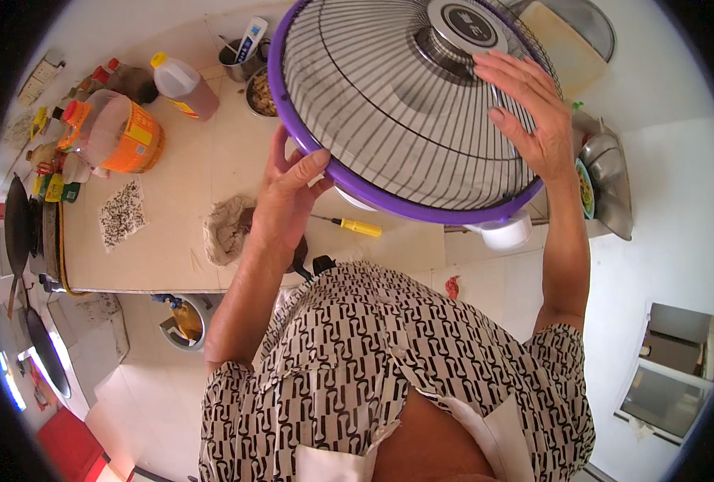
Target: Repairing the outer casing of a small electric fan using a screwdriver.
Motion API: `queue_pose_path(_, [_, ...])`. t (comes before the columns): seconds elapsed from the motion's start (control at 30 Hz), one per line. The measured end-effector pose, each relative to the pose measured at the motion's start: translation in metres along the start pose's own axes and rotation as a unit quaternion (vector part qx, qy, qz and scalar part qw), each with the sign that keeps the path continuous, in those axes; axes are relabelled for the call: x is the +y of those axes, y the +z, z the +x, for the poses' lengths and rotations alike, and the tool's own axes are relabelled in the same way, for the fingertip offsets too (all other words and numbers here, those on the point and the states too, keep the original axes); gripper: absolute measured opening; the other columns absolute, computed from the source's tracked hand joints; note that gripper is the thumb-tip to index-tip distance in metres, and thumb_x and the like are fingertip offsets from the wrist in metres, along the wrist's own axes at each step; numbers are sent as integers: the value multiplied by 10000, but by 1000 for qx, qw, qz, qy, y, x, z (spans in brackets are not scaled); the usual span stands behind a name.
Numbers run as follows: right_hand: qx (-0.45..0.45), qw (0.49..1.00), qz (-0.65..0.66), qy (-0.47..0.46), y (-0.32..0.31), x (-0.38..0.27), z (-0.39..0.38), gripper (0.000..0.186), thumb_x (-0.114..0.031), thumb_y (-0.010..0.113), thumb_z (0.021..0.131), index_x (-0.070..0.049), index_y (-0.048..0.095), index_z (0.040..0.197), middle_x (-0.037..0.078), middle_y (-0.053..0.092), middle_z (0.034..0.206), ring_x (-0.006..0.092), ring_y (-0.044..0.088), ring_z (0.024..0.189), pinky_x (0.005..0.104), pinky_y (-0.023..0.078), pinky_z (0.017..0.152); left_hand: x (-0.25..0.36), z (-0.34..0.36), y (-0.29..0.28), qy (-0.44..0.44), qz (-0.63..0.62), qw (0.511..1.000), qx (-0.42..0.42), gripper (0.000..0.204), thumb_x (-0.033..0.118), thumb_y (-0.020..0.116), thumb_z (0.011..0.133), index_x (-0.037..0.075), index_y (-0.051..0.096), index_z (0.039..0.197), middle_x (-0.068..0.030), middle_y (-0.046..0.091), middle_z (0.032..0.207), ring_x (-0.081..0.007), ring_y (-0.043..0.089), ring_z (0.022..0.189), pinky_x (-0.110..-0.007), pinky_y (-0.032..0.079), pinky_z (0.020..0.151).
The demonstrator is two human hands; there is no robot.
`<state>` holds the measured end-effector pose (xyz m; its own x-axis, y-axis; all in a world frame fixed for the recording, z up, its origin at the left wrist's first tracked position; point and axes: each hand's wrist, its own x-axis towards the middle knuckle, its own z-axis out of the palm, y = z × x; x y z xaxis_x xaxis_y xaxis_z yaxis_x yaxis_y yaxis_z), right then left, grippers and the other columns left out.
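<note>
In the head view, the grille (397, 104), round and purple-rimmed, is held tilted above the counter (164, 249) and blocks sight of much behind it. The left hand (287, 186) is clamped on its near left rim, thumb on top. The right hand (534, 120) is spread open over its right side, fingertips near the hub (463, 28); whether they press the wires, I cannot tell.

Just nearer than the grille lies a screwdriver (361, 227), yellow-handled. Nearer and left of it, a crumpled bag (227, 233) sits partly behind the left forearm. Left of the grille stand a metal cup (236, 68), a bowl (248, 98) of pale pieces close to its rim, a yellow-capped bottle (187, 90) and, farther left, a jug (124, 132). A black-specked sheet (122, 215) lies well to its left. Metal bowls (612, 181) are right of the grille; a board (562, 52) leans beyond it.
</note>
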<state>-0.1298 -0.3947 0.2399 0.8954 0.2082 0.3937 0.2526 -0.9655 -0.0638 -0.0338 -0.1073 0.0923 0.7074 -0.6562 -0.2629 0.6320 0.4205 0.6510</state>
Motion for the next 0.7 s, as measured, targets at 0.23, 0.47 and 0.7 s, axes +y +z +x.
queue_pose_path(0.23, [15,999,-10,-38,4,7,0,348,-266,645,908,-93,684,1208,52,667,1274,250,571,1256,430,372,1087,-31,-33,28,-14,-64,997,44,800,114,783,843,80,266,1452,-126,501,1335,-237,533,1204,-435,441,1031])
queue_pose_path(0.47, [3,999,-11,-32,1,-10,8,349,-231,640,903,-67,684,1208,74,673,1263,252,580,1244,389,384,1083,-37,-39,39,-32,-69,996,39,755,103,770,848,82,300,1439,-103,553,1277,-215,551,1173,-400,440,1025])
queue_pose_path(0.7, [27,998,-12,-47,9,-5,4,338,-228,665,892,-99,695,1203,50,679,1255,233,583,1238,380,391,1073,-46,-33,33,1,-96,995,36,570,117,728,872,85,423,1352,-55,560,1247,-193,556,1149,-390,464,1008])
